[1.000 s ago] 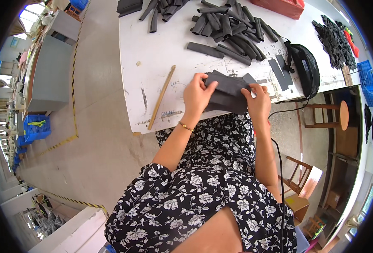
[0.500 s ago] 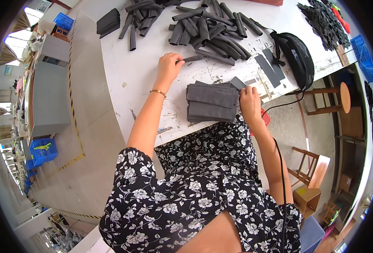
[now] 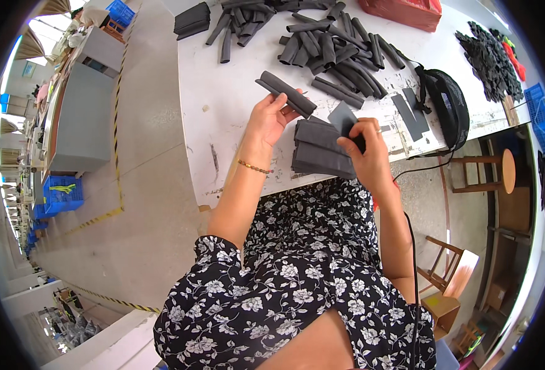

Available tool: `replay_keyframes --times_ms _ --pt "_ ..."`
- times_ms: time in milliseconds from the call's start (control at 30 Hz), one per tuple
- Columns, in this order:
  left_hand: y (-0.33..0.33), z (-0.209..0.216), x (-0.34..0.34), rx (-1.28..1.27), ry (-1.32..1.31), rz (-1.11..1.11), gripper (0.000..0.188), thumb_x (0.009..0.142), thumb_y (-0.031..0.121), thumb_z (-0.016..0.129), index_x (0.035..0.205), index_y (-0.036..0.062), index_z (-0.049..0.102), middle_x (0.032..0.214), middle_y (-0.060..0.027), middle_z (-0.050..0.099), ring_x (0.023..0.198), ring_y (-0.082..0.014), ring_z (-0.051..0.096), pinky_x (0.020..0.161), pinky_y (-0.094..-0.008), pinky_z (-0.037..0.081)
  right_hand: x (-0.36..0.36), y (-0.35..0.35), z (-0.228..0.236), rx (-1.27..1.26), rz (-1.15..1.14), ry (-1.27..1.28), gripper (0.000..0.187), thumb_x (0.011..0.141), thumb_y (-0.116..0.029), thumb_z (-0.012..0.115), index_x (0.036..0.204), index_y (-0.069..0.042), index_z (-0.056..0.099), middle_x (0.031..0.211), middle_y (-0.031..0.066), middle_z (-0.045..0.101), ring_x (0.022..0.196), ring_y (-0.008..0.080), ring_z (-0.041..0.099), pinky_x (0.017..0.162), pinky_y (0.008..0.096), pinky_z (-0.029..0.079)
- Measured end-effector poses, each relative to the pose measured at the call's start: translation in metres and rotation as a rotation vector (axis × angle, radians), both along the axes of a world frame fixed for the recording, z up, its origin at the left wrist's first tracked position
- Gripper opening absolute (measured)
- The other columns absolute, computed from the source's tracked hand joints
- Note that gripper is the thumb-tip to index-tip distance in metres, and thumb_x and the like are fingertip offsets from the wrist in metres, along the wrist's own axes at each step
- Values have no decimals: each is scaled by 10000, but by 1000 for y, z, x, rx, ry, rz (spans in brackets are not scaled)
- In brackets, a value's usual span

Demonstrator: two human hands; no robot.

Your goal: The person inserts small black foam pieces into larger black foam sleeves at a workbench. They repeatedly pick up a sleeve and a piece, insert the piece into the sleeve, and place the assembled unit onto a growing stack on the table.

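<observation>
My left hand [image 3: 274, 114] is closed around a rolled dark fabric tube [image 3: 286, 94], lifted over the white table [image 3: 223, 123]. Its long edge shows a seam or opening. My right hand [image 3: 368, 148] pinches a thin dark grey flat piece [image 3: 343, 117], tilted upright, fingers curled round its lower end. Between the hands, close to the table's near edge, lies a stack of flat black fabric pieces [image 3: 322, 151], partly behind my right hand. Two more tubes [image 3: 337, 92] lie side by side just beyond the hands.
A heap of dark tubes [image 3: 328, 49] covers the far middle. A flat black stack [image 3: 192, 21] sits far left, a red bag [image 3: 408, 12] far right. Dark strips [image 3: 408, 117] and a black mesh pouch [image 3: 446, 111] with a cord lie right. Wooden stools [image 3: 507, 166] stand beside the table.
My left hand has picked up a tube from the table and brought it nearer the stack. My right hand has raised the flat grey piece off the stack's side. The view has shifted slightly.
</observation>
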State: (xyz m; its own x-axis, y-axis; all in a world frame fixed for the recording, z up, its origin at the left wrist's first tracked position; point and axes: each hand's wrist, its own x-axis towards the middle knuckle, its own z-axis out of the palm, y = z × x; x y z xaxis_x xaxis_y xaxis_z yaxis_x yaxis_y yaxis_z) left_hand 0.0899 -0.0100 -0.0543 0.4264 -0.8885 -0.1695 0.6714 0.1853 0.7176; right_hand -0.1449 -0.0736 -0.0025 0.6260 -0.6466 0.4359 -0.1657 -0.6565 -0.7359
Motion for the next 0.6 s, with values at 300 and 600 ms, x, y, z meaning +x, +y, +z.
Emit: replay_keyframes --times_ms 300,600 --pt "9 13 -7 -39 54 -74 264 923 -16 560 1172 -97 537 1215 -225 602 1129 -348 609 999 -438 519 -11 10 -3 224 -71 46 286 872 -130 709 1071 -10 543 1080 168 598 972 297 595 836 373 469" --pt "12 9 -7 83 189 29 232 846 99 748 1043 35 644 987 -72 683 927 -171 688 801 -329 614 -10 15 4 284 25 -7 468 864 -147 718 1291 -32 565 1149 128 607 1055 246 574 938 338 440"
